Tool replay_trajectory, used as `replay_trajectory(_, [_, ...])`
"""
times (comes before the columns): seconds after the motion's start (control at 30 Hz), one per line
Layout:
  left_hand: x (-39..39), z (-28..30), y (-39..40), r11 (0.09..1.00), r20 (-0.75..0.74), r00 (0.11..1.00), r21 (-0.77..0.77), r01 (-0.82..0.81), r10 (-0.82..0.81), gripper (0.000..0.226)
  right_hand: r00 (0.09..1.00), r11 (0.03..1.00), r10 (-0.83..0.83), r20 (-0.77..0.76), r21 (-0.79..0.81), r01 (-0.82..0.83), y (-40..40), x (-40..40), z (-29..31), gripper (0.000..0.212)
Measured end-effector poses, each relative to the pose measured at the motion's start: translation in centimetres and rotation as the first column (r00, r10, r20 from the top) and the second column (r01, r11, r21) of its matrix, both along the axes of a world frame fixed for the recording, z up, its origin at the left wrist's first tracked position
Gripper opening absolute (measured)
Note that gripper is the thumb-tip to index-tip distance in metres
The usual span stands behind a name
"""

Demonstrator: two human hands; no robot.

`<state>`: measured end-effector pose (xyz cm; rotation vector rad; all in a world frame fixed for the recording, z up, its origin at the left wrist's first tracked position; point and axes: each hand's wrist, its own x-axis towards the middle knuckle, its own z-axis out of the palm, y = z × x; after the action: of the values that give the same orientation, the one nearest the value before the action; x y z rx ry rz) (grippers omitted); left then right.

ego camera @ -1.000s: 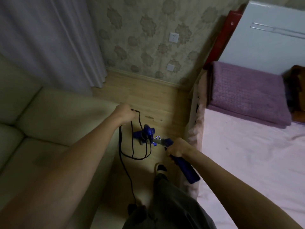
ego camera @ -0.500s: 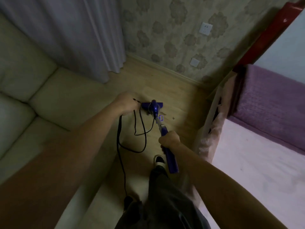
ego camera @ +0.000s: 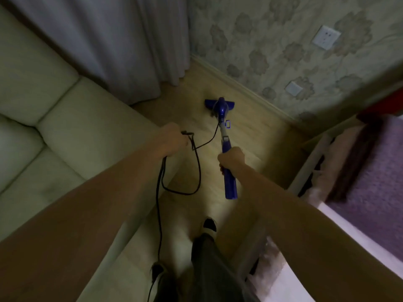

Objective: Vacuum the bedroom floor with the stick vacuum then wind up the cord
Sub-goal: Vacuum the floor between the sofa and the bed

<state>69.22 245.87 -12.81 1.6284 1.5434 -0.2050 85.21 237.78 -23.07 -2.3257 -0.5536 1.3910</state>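
A blue stick vacuum [ego camera: 229,179] slants across the wooden floor [ego camera: 250,131] between sofa and bed. Its floor head [ego camera: 219,105] lies flat near the skirting board by the far wall. My right hand [ego camera: 231,156] grips the blue body partway up. My left hand [ego camera: 174,138] holds a bunch of the black cord [ego camera: 197,166] above the sofa's edge. One strand runs from the hand to the vacuum's neck, another hangs in a loop, and a third drops down past my feet.
A pale sofa [ego camera: 54,118] fills the left side. A bed [ego camera: 357,192] with pink sheet and purple blanket stands on the right. Grey curtains [ego camera: 130,44] hang at the back, and wall sockets [ego camera: 326,37] sit on the patterned wall. My shoes [ego camera: 209,225] stand on the narrow floor strip.
The vacuum head has been pushed forward, away from me, toward the far wall. My right arm stretched out with it. My left hand kept hold of the cord.
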Motion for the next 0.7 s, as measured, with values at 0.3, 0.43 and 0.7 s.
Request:
replay_trajectory(0.3, [1.1, -2.3, 2.2, 0.998, -0.028, 0.999, -0.038, -0.040, 0.039, 0.030, 1.000, 0.999, -0.004, 0.002, 0.036, 0.003, 5.7, 5.6, 0.9, 0.024])
replay_trajectory(0.43, [1.7, -2.2, 3.1, 0.996, 0.007, 0.998, -0.067, -0.065, 0.066, 0.032, 0.999, 1.000, 0.013, -0.034, -0.015, -0.014, 3.2, 5.4, 2.0, 0.020])
replay_trajectory(0.7, [2.6, -2.2, 3.7, 0.996, -0.011, 0.999, -0.076, -0.041, 0.040, 0.029, 0.998, 0.999, 0.004, -0.057, 0.037, -0.002, 7.3, 8.0, 2.0, 0.031])
